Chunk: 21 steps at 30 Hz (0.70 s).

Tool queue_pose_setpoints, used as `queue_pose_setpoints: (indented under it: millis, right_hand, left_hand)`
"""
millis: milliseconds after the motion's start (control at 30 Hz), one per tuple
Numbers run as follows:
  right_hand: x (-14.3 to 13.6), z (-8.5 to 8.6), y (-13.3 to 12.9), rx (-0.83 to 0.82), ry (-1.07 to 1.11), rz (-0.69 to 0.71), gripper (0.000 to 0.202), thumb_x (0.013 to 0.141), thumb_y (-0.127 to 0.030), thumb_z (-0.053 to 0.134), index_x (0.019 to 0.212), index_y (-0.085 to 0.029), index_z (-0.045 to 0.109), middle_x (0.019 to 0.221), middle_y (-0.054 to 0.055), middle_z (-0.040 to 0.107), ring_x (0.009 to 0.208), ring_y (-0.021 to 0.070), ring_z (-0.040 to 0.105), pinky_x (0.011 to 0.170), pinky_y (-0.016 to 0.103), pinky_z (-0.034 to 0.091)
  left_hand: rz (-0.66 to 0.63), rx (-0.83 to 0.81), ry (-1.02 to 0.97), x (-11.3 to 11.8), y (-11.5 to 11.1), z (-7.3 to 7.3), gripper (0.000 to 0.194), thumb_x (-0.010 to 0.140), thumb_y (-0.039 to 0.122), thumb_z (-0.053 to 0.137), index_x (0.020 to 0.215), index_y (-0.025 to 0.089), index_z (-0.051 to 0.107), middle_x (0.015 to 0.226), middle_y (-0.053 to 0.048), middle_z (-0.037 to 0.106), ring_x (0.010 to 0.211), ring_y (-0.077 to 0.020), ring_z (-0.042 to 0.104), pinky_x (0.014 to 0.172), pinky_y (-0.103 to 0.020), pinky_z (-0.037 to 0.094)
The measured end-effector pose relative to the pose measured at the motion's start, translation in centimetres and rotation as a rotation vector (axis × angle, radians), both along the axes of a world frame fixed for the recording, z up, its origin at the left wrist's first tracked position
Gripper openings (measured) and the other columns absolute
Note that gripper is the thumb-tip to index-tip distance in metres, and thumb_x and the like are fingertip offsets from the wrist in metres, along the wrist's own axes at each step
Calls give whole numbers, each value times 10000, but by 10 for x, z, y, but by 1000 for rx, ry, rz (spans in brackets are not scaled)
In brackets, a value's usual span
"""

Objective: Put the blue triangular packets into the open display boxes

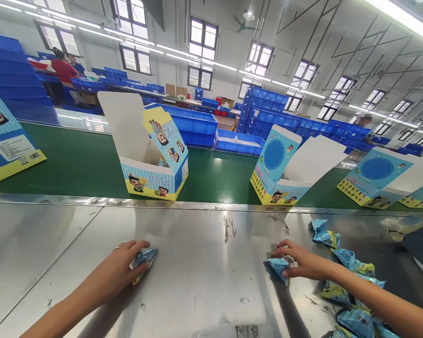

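Clearly, both hands of the person are occupied, each one with a small shiny packet above the metal worktop. The left hand, in the lower left part of the frame, has its grip closed on the first packet, which is blue and shows between the thumb and the fingers. A ring can be seen on one finger of this hand. The right hand, in the lower right part, has its grip closed around the second packet, with the thumb at its near side and the fingers at its upper edge. Whether these two packets touch the metal under them, I cannot tell.

Under and beside the right forearm, at the lower right, there lies a loose pile of similar packets, in blue and yellow. Across the middle of the frame runs a green belt, and on it stand several printed cartons with raised flaps. The centre-left carton has something blue inside, partly visible behind its front wall. The centre-right carton also stands open, and further cartons are at the right edge. Behind the belt, blue crates are stacked, and people appear small at the upper left.
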State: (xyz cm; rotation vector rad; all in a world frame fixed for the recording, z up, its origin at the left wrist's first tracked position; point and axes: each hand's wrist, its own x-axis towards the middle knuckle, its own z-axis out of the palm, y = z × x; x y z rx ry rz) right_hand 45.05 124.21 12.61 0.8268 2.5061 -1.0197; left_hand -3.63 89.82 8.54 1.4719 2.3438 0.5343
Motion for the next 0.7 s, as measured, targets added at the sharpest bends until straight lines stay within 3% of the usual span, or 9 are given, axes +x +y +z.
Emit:
queue_pose_setpoints:
  millis: [67,167,333,433,500,600,700]
  right_hand:
    - [0,0,-1,17,7,4,426,872,-445,721,1239,-229,701,1385,133,510,1247,331,565,1099,484,445]
    - [2,4,2,15,41,33,398,942,-480,653,1249,-228,675,1367,127,525,1235,307,566,1096,465,445]
    - [13,12,13,12,23,51,405,955,-452,645,1303,-247,622,1366,113,555,1208,292,578,1044,439,480]
    - [19,8,15,2,-3,36,524,917,-432,687,1400,-267,570,1406,108,541,1241,300,570,1089,449,461]
    - [22,1,15,17,19,29,553,928,-466,682,1429,-270,554,1427,109,524,1270,303,556,1123,453,441]
    - [25,-7,16,34,51,38,444,970,-536,631,1321,-264,629,1427,112,515,1306,306,536,1165,455,407]
    - [28,-5,22,24,51,51,386,971,-547,623,1227,-262,666,1393,114,546,1280,311,552,1161,462,415]
  left_hand:
    - [-26,-9,-8,5,5,5,451,954,548,486,1195,229,696,1145,-117,705,1075,-359,645,890,-449,502]
    - [-43,1,-20,14,10,16,421,982,534,467,1178,232,687,1135,-104,703,1075,-338,643,894,-424,497]
    - [15,-48,-83,31,14,26,632,964,665,464,1406,232,591,1342,-131,628,1150,-348,629,964,-459,503]
    - [6,-95,-75,38,16,26,692,935,630,491,1466,190,548,1421,-159,593,1238,-381,582,1042,-514,475]
    - [-16,-110,-59,40,19,26,637,925,565,498,1420,173,584,1387,-166,621,1246,-391,571,1047,-532,469]
    - [-33,-102,-49,43,23,26,510,930,496,476,1292,182,651,1286,-162,679,1199,-388,600,1009,-527,485]
    - [-6,-39,-45,46,27,26,494,949,522,472,1282,208,656,1278,-149,696,1188,-374,632,987,-486,508]
